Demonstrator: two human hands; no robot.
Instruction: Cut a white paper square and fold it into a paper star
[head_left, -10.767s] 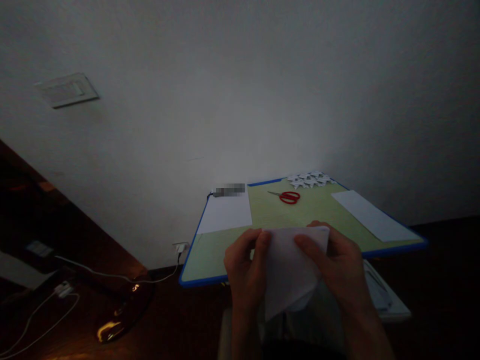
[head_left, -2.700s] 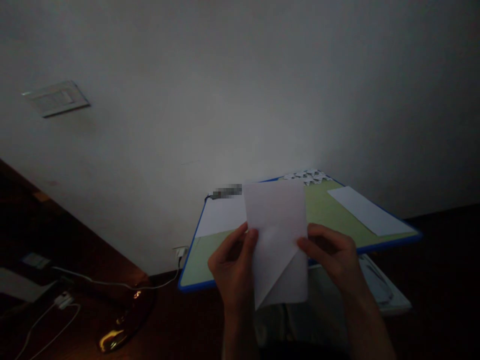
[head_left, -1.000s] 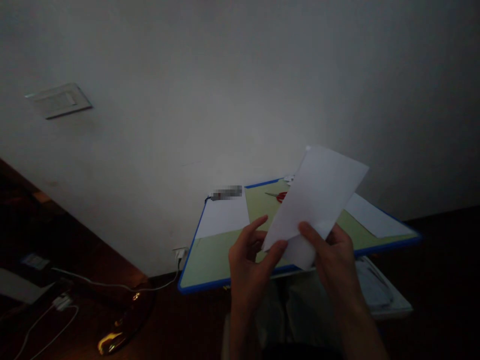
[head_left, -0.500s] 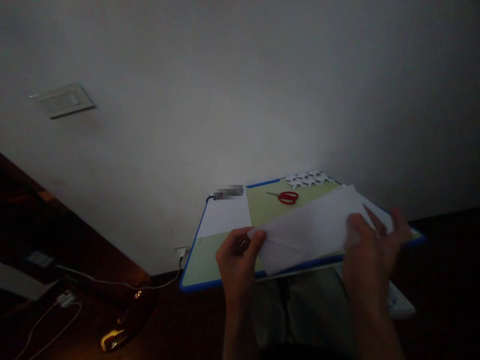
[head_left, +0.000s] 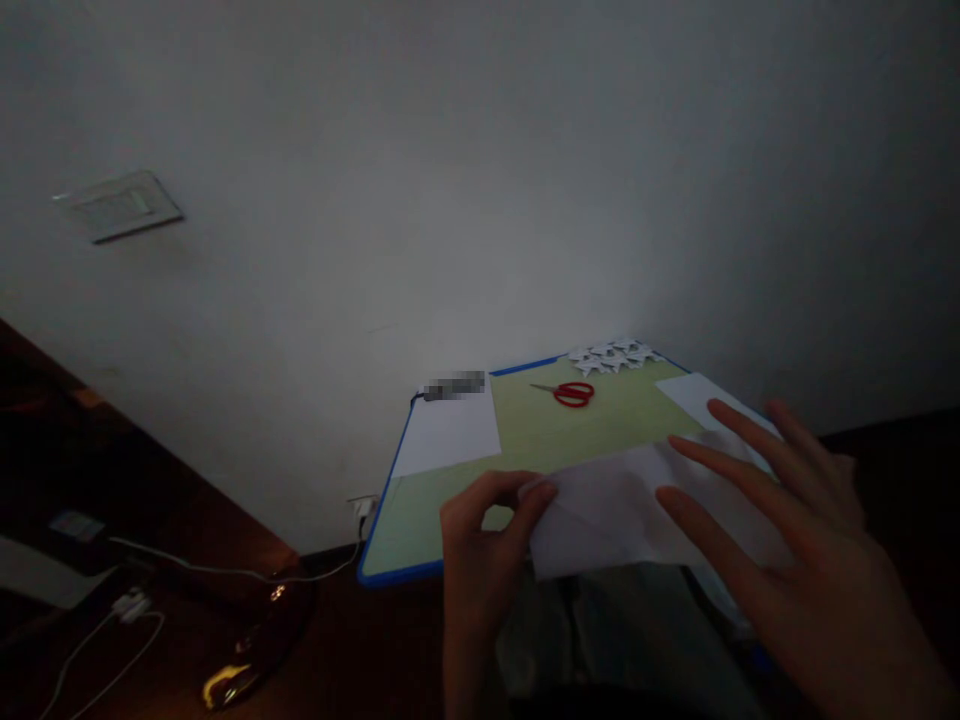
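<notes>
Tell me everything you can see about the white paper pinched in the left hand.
The white paper looks thin and oblong, its long side running roughly left to right. It is held up, hiding part of the near edge of the green tabletop. The left hand pinches its left end between thumb and fingers. The right hand, fingers spread, covers some of its right part; whether those fingers touch it is unclear. Any folds are hard to make out.

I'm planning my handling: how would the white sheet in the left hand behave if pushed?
The white sheet is probably light, looking like thin paper pinched at one end by the left hand. It would likely flex, since its surface looks slightly wavy.
</notes>
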